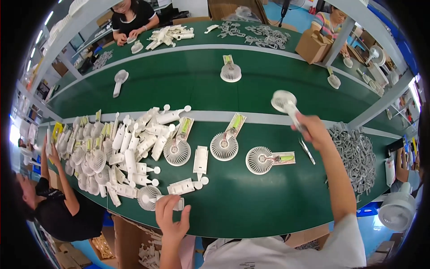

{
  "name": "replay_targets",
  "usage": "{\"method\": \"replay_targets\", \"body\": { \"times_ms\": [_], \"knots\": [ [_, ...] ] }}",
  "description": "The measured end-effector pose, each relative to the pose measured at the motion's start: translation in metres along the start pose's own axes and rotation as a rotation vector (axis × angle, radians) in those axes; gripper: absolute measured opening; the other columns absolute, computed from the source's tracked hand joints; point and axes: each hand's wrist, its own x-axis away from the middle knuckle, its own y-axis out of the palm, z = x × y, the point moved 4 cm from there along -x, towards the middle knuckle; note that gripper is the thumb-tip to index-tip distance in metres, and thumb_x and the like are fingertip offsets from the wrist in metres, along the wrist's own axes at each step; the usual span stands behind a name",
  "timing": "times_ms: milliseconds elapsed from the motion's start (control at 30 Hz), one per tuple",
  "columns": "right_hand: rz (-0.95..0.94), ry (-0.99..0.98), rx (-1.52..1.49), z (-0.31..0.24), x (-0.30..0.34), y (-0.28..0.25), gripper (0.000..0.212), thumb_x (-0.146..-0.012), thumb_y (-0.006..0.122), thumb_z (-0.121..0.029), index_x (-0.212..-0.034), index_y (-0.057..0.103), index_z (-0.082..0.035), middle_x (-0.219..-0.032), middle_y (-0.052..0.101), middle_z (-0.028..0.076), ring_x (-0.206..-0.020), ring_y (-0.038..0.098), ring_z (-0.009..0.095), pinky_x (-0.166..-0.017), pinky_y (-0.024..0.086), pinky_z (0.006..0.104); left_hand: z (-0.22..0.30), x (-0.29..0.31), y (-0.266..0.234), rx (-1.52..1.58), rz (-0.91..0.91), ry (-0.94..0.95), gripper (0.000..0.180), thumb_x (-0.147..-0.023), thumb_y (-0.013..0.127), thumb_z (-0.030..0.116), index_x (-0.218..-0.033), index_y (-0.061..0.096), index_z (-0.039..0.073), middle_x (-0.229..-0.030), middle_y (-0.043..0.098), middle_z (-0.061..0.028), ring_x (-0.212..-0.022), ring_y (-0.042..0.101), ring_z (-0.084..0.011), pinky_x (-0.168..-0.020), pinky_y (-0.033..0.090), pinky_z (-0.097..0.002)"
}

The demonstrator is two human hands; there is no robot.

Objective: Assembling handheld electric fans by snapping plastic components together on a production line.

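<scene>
Green tabletop (268, 204) before us: our right hand (316, 130) grips a white fan (285, 102), its head leftward; our left hand (172, 222), loosely spread, is just beside a finned fan (147, 197), contact unclear.

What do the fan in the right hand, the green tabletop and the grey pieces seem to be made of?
Fan: probably smooth plastic; evenly white, without metallic shine, though blurred.
Tabletop: smooth, evenly green; rubber mat or coating, unclear.
Grey pieces: likely matte plastic, by their dull, uniform colour.
</scene>
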Motion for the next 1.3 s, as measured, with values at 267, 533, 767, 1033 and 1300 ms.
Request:
{"method": "replay_targets", "body": {
  "times_ms": [267,533,767,1033,1300],
  "knots": [
    [0.638,-0.726,0.795,-0.01,-0.081,0.018,0.046,-0.095,0.071,-0.028,-0.128,0.062,0.003,-0.11,0.069,0.021,-0.085,0.075,0.024,-0.072,0.06,0.0364,0.007,-0.042,0.0,-0.162,-0.097,0.082,0.03,-0.078,0.077,0.001,-0.106,0.068,0.003,-0.109,0.066,-0.0126,-0.102,0.062,-0.0361,-0.089,0.05,-0.0456],
    [-0.556,-0.603,0.605,0.014,0.064,0.089,0.081,-0.07,0.087,-0.014,-0.145,0.057,-0.023,-0.15,0.053,0.011,-0.136,0.051,0.035,-0.115,0.041,0.0492,0.016,-0.197,0.1,-0.196,-0.43,0.342,0.037,-0.082,0.082,0.019,-0.113,0.068,0.005,-0.113,0.067,-0.0134,-0.105,0.063,-0.0365,-0.088,0.053,-0.0449],
    [-0.439,-0.799,0.705,0.001,0.013,0.096,0.079,-0.064,0.069,0.005,-0.139,0.06,-0.02,-0.152,0.052,0.012,-0.141,0.046,0.04,-0.118,0.037,0.055,0.023,-0.182,0.179,-0.115,-0.838,0.151,0.061,-0.088,0.079,0.036,-0.133,0.058,0.002,-0.118,0.066,-0.0164,-0.111,0.063,-0.0368,-0.093,0.051,-0.0482],
    [-0.429,-0.672,0.508,-0.006,0.046,0.057,0.064,-0.063,0.078,-0.006,-0.127,0.069,-0.01,-0.143,0.057,0.012,-0.14,0.047,0.04,-0.116,0.038,0.0539,0.002,-0.12,0.019,-0.317,-0.683,0.155,0.079,-0.06,0.094,0.041,-0.127,0.068,0.011,-0.124,0.068,-0.0092,-0.117,0.062,-0.0346,-0.098,0.051,-0.048],
    [-0.119,-0.979,0.532,-0.003,0.078,0.099,0.041,-0.071,0.08,-0.007,-0.111,0.072,-0.009,-0.114,0.069,0.008,-0.115,0.064,0.032,-0.103,0.05,0.0487,-0.055,-0.008,-0.04,-0.559,-0.719,0.073,0.068,-0.065,0.089,0.025,-0.128,0.066,0.012,-0.127,0.067,-0.0072,-0.13,0.054,-0.0337,-0.113,0.04,-0.0523]
  ]
}}
